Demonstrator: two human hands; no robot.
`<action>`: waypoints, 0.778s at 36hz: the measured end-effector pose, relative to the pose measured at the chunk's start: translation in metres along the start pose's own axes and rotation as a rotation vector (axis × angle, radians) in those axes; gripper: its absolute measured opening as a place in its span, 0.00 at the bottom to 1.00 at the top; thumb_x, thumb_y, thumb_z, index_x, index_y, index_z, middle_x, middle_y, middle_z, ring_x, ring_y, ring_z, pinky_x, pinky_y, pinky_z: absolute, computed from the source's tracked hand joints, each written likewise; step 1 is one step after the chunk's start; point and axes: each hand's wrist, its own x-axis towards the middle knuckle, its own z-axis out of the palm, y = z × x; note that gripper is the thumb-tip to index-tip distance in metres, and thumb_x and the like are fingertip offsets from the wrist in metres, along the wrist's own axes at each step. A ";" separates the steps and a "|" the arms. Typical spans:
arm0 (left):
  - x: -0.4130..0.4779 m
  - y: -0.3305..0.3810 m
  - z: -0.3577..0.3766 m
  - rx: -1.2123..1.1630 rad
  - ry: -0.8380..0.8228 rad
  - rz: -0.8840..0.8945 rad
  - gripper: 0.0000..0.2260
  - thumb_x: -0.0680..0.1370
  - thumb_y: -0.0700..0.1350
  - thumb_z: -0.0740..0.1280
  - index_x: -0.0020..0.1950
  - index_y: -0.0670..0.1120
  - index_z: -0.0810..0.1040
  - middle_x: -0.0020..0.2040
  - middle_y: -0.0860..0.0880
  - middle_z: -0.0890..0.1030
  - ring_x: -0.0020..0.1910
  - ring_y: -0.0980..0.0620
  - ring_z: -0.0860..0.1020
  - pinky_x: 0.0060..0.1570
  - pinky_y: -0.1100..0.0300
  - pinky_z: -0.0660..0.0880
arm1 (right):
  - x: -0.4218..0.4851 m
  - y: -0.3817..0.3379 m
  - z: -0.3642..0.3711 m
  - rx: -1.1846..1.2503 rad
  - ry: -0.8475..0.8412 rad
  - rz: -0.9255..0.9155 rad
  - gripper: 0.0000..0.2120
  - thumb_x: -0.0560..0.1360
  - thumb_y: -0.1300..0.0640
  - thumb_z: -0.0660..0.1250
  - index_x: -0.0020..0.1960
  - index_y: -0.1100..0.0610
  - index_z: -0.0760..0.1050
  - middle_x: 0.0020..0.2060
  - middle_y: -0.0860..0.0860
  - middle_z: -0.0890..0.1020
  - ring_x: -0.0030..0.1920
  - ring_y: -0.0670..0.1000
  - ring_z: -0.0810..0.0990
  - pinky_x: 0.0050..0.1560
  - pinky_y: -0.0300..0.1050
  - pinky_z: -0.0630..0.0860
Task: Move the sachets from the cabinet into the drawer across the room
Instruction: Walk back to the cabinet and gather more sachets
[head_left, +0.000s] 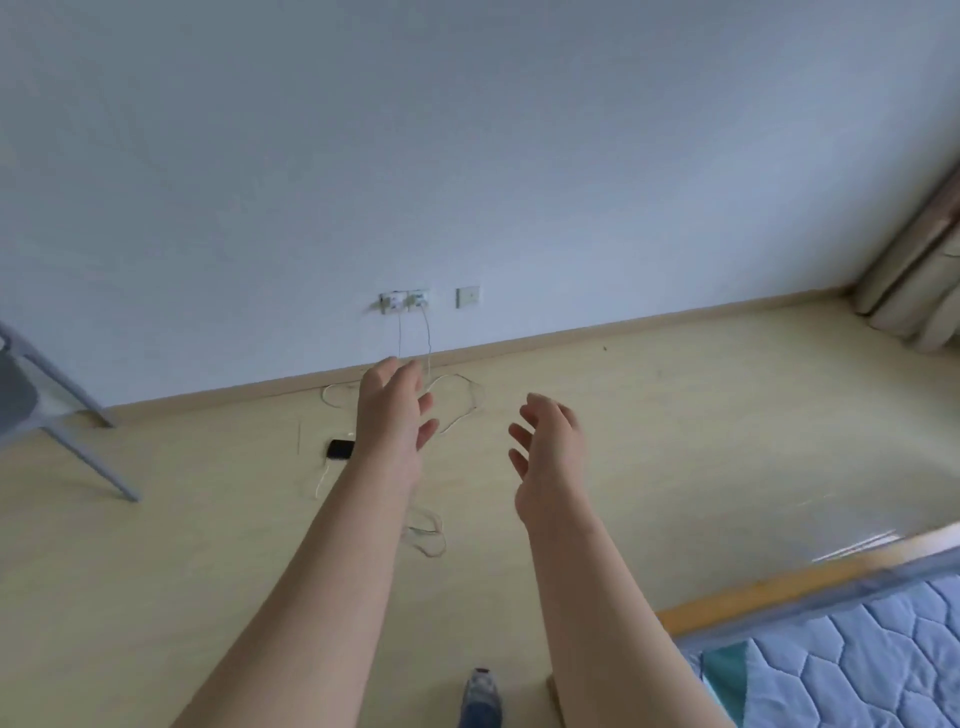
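A pale blank wall (467, 156) fills the upper half of the view, and a light floor (701, 441) runs from its skirting towards the camera. Both bare arms reach forward over that floor. The left hand (392, 410) and right hand (548, 447) are open, with fingers loosely spread and slightly bent, and they hold nothing. The left hand reaches a little farther out.

No sachets, cabinet or drawer appear anywhere, so I cannot tell which way they lie from the hands, how a sachet's long axis runs, or which hand is nearer. With empty hands, this is probably a walk between the two pieces of furniture, but the direction cannot be judged.

A quilted blue mattress (857, 649) on a wooden frame fills the lower right corner. A grey chair (31, 410) stands at the left edge, and a curtain (919, 291) hangs in the far right corner. Thin cables (475, 397) drop from the wall sockets (405, 300) and loop across the floor beneath the hands, a trip hazard. A small black device (341, 448) lies beside them. One shoe (480, 696) shows at the bottom edge.
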 end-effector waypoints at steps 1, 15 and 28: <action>0.015 0.007 0.018 0.009 -0.020 0.010 0.16 0.80 0.47 0.60 0.68 0.50 0.68 0.57 0.49 0.74 0.53 0.51 0.76 0.43 0.59 0.73 | 0.017 -0.015 0.006 -0.002 -0.007 -0.016 0.06 0.77 0.58 0.62 0.42 0.50 0.72 0.44 0.46 0.77 0.47 0.49 0.76 0.48 0.44 0.70; 0.186 0.053 0.252 0.036 -0.225 0.007 0.14 0.80 0.44 0.61 0.65 0.49 0.70 0.56 0.48 0.77 0.52 0.48 0.78 0.45 0.57 0.74 | 0.237 -0.180 0.029 0.142 0.112 -0.127 0.05 0.78 0.59 0.61 0.44 0.51 0.73 0.47 0.47 0.78 0.49 0.50 0.78 0.52 0.46 0.71; 0.312 0.104 0.543 0.104 -0.642 0.102 0.10 0.80 0.45 0.60 0.61 0.50 0.71 0.55 0.49 0.77 0.51 0.51 0.79 0.51 0.56 0.75 | 0.446 -0.372 -0.002 0.364 0.310 -0.381 0.04 0.78 0.58 0.61 0.47 0.53 0.74 0.47 0.49 0.78 0.48 0.50 0.79 0.50 0.44 0.72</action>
